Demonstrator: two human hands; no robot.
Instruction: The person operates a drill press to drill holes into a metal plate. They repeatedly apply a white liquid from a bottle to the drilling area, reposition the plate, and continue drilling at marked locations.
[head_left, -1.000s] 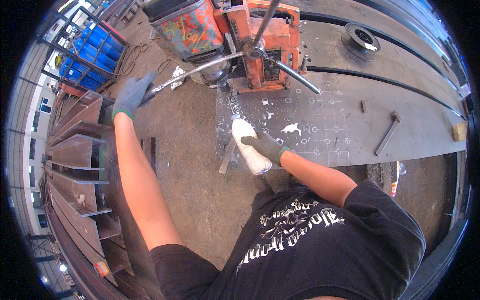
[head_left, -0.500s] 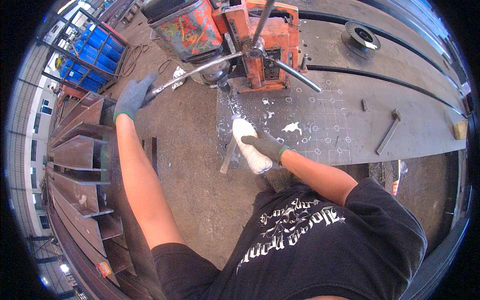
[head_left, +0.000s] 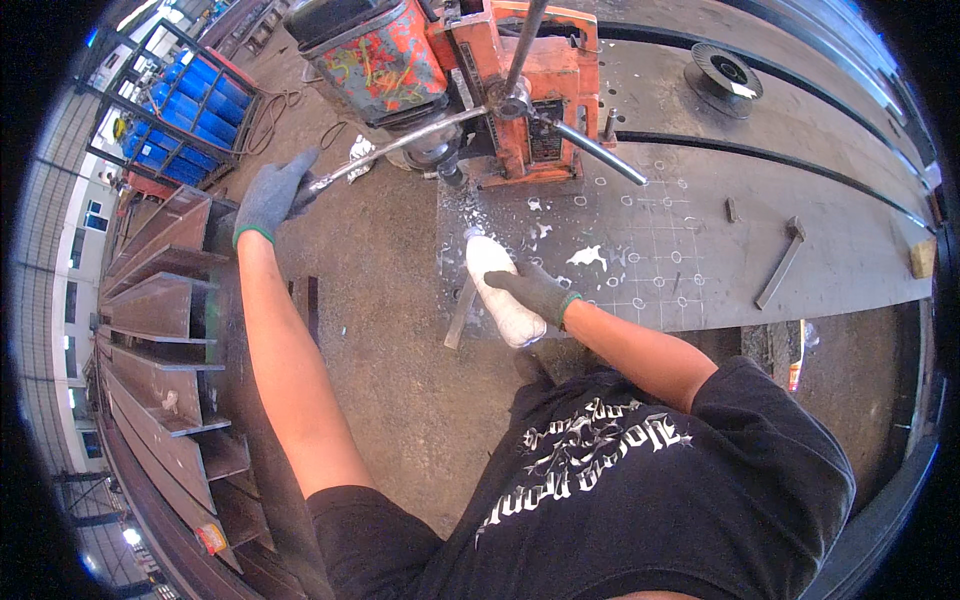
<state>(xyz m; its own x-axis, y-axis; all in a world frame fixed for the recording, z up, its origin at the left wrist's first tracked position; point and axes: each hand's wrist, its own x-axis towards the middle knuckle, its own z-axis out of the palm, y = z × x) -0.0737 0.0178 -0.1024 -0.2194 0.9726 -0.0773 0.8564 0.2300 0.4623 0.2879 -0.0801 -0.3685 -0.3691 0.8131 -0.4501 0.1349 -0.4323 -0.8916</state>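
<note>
My left hand point(head_left: 272, 195), in a grey glove, grips the end of a long metal feed handle point(head_left: 400, 150) of an orange magnetic drill point(head_left: 520, 90). The drill stands on a large steel plate point(head_left: 720, 260) marked with a grid of chalk circles. My right hand point(head_left: 535, 292), also gloved, holds a white plastic squeeze bottle point(head_left: 498, 285) with its nozzle pointing toward the drill bit point(head_left: 452, 180). White fluid and chips are spattered on the plate near the bit.
Steel beams point(head_left: 160, 330) are stacked at the left. Blue cylinders point(head_left: 195, 110) stand in a rack at the far left. A wire spool point(head_left: 725, 70), a small metal bar point(head_left: 780, 262) and a short stud lie on the plate. Concrete floor lies between.
My left hand has drawn the feed handle slightly down and left. The bottle in my right hand has hardly moved.
</note>
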